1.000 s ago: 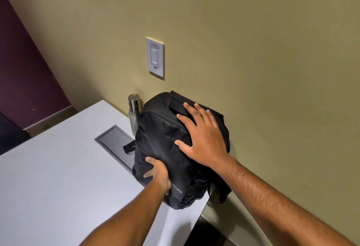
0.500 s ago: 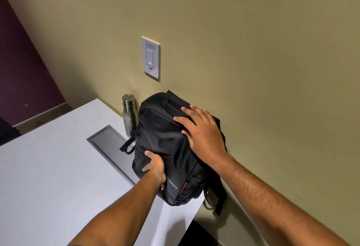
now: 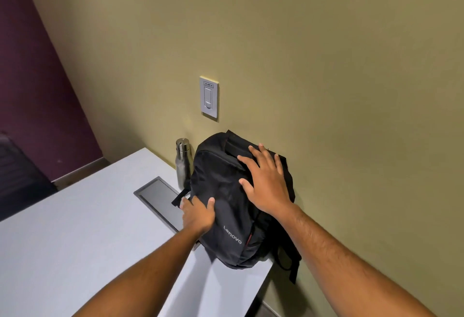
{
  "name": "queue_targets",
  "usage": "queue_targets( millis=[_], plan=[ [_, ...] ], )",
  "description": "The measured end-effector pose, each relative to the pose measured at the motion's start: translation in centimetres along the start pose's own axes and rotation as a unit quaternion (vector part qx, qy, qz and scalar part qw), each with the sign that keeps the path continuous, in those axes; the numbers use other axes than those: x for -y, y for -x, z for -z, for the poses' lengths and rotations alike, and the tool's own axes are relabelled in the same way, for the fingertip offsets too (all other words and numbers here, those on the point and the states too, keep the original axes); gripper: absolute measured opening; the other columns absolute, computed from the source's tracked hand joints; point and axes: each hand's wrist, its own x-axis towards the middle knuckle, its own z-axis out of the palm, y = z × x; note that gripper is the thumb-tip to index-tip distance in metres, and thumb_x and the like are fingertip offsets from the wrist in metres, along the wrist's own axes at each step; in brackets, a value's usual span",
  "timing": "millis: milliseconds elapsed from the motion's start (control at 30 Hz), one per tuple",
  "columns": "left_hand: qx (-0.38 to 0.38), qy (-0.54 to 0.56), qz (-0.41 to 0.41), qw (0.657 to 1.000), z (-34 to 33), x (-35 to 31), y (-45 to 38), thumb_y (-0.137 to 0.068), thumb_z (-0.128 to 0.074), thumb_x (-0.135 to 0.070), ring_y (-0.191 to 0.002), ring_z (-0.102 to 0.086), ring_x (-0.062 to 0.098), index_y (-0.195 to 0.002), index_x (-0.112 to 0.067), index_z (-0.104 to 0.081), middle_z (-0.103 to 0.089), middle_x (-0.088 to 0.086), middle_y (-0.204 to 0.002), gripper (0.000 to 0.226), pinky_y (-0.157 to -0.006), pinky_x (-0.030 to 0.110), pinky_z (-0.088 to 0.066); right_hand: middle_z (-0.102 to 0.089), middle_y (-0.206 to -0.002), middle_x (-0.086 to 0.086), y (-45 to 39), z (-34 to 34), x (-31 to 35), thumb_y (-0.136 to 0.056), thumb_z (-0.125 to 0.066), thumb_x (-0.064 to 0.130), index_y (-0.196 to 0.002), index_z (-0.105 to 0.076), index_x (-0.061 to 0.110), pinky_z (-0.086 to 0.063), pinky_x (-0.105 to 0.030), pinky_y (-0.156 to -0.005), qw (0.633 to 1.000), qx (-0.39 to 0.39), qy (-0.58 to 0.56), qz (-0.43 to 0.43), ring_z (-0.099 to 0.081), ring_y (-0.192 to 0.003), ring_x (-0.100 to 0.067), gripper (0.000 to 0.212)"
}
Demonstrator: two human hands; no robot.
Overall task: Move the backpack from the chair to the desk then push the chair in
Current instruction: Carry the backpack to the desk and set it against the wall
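The black Lenovo backpack (image 3: 226,188) stands on the white desk (image 3: 75,241) at its far right corner, leaning back against the olive wall. My left hand (image 3: 198,216) grips its lower left side, thumb on the front panel. My right hand (image 3: 266,186) lies flat on the top of the pack with fingers spread, not curled around anything. One shoulder strap (image 3: 293,266) hangs off the desk's right edge. The chair is not in view.
A steel bottle (image 3: 182,163) stands upright, just left of the backpack by the wall. A grey recessed panel (image 3: 158,196) sits in the desk beside my left hand. A wall switch (image 3: 209,97) is above. A dark shape (image 3: 20,181) is at far left.
The backpack stays in the same spot on the desk. My left hand has slid slightly toward the pack's left side; my right hand remains flat on top.
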Motion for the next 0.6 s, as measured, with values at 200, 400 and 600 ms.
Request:
queue_targets(
  millis=[200, 400, 600],
  plan=[
    [-0.019, -0.195, -0.168, 0.966, 3.2, 0.2, 3.3, -0.102, -0.048, -0.050, -0.155, -0.012, 0.040, -0.156, -0.005, -0.026, -0.010, 0.021, -0.168, 0.073, -0.125, 0.052, -0.020, -0.032, -0.166, 0.004, 3.5, -0.3, 2.1, -0.094, -0.070, 0.030, -0.150, -0.048, 0.026, -0.002, -0.045, -0.129, 0.998, -0.006, -0.040, 0.057, -0.005, -0.160, -0.015, 0.060],
    [-0.042, -0.292, -0.224, 0.929, 5.0, 1.1, 8.3, -0.105, -0.040, -0.050, -0.157, 0.000, 0.033, -0.162, -0.009, -0.011, 0.001, 0.014, -0.171, 0.075, -0.126, 0.046, -0.008, -0.018, -0.172, -0.001, 6.8, -1.1, 2.8, -0.098, -0.063, 0.047, -0.159, -0.032, 0.025, 0.006, -0.046, -0.127, 0.992, 0.069, 0.058, 0.088, 0.002, -0.160, -0.020, 0.072],
    [-0.072, -0.342, -0.220, 0.911, 6.2, 1.8, 13.6, -0.104, -0.038, -0.055, -0.157, 0.007, 0.030, -0.163, -0.015, -0.004, 0.008, 0.008, -0.171, 0.079, -0.125, 0.045, 0.000, -0.001, -0.174, -0.005, 10.2, 0.1, 2.8, -0.102, -0.051, 0.055, -0.164, -0.012, 0.019, 0.003, -0.048, -0.127, 0.984, 0.153, 0.057, 0.065, 0.011, -0.159, -0.023, 0.082]
  ],
)
